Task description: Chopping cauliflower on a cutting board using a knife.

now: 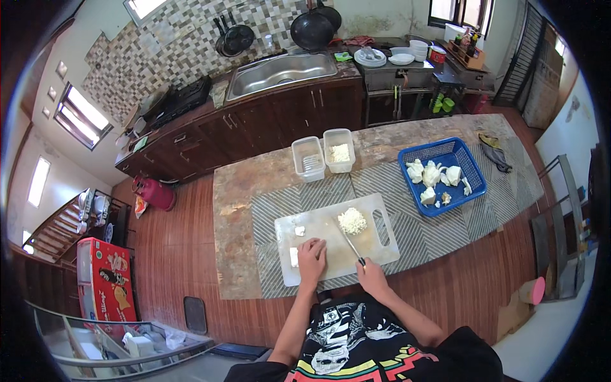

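On a translucent white cutting board, my right hand grips the black handle of a kitchen knife. Its blade points away from me, with the tip beside a heap of finely chopped white food. My left hand rests over the board with bent fingers; whether anything is under them is hidden. Just left of that hand lies a white block. A smaller white piece sits farther up the board.
Two clear plastic tubs stand beyond the board: the left tub, and the right tub holding chopped white food. A blue basket with white chunks stands right, near a dark cloth-like item. Behind are a sink and stacked plates.
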Tool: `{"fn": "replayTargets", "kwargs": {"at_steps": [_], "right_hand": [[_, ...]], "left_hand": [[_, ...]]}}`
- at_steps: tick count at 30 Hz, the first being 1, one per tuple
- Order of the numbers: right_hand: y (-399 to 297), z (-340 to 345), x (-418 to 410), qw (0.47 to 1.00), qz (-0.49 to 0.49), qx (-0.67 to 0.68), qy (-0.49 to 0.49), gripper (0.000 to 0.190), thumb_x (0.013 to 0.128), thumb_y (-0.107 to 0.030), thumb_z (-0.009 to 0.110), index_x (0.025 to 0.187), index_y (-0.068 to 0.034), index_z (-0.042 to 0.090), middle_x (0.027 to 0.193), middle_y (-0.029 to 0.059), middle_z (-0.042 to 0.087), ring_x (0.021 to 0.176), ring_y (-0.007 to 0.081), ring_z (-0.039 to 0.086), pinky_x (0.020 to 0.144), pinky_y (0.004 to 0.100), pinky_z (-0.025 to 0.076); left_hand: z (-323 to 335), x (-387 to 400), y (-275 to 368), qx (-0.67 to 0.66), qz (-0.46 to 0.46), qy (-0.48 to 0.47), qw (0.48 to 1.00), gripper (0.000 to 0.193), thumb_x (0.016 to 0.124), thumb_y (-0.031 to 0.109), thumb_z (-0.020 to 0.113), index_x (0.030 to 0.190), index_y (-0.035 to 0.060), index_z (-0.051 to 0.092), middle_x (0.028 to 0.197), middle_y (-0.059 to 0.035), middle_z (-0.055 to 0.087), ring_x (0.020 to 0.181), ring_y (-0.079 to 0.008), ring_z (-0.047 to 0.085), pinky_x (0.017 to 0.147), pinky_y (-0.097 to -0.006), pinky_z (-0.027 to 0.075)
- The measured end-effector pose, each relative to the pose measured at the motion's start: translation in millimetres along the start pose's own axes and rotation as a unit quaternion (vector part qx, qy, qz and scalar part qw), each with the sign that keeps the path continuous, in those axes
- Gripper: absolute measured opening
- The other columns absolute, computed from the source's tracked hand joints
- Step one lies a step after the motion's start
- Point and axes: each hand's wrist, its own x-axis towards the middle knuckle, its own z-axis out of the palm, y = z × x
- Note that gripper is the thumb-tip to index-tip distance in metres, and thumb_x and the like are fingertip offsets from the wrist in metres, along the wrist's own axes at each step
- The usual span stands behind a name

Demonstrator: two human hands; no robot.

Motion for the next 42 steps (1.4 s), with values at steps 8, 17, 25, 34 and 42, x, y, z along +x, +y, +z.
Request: {"fn": "replayTargets", "kwargs": {"at_steps": [8, 17, 25, 34, 42], "right_hand": [[-12, 16, 14, 0.997, -0.043, -0.007, -0.058, 0.032, 0.097, -0.026, 0.059, 0.092, 0.005, 0.058, 0.077, 0.0323, 0.063, 0.079, 0.0536, 0.062, 0.067, 0.0583, 0.049], [-1, 4, 14, 0.998, -0.056, 0.023, -0.009, 0.032, 0.098, -0.026, 0.059, 0.093, 0.005, 0.057, 0.079, 0.0332, 0.063, 0.081, 0.0537, 0.061, 0.068, 0.0583, 0.048], [15, -3, 17, 1.000, -0.009, -0.005, -0.009, 0.034, 0.099, -0.031, 0.057, 0.093, 0.002, 0.057, 0.079, 0.0297, 0.065, 0.081, 0.0521, 0.063, 0.068, 0.0589, 0.048], [-8, -42, 12, 0.845, 0.220, 0.424, -0.241, 0.032, 0.106, -0.038, 0.050, 0.095, -0.008, 0.053, 0.061, -0.0032, 0.040, 0.045, 0.0077, 0.036, 0.042, 0.0245, 0.028], [-22, -64, -10, 0.750, 0.251, 0.542, -0.284, 0.031, 0.107, -0.039, 0.047, 0.094, -0.011, 0.053, 0.060, -0.0069, 0.037, 0.044, 0.0022, 0.031, 0.040, 0.0198, 0.025]], "left_hand": [[7, -13, 8, 0.033, -0.010, 0.036, 0.999, 0.018, 0.083, 0.006, 0.071, 0.101, 0.0057, 0.073, 0.097, -0.0099, 0.067, 0.094, -0.0306, 0.060, 0.084, -0.0418, 0.047], [9, -15, 4, 0.005, -0.030, 0.077, 0.997, 0.015, 0.081, 0.002, 0.073, 0.095, 0.0047, 0.074, 0.094, -0.0098, 0.067, 0.090, -0.0298, 0.059, 0.080, -0.0394, 0.048], [7, -16, 4, -0.001, -0.028, 0.075, 0.997, 0.014, 0.080, 0.001, 0.073, 0.094, 0.0045, 0.074, 0.092, -0.0097, 0.068, 0.088, -0.0297, 0.059, 0.079, -0.0391, 0.048], [7, -14, 30, -0.043, 0.015, 0.014, 0.999, 0.050, 0.084, 0.016, 0.073, 0.132, 0.0095, 0.062, 0.134, -0.0182, 0.057, 0.117, -0.0372, 0.057, 0.097, -0.0443, 0.046], [29, -10, 25, 0.024, 0.130, -0.149, 0.980, 0.071, 0.091, 0.055, 0.058, 0.154, 0.0284, 0.042, 0.166, -0.0185, 0.012, 0.149, -0.0455, 0.014, 0.113, -0.0591, 0.019]]}}
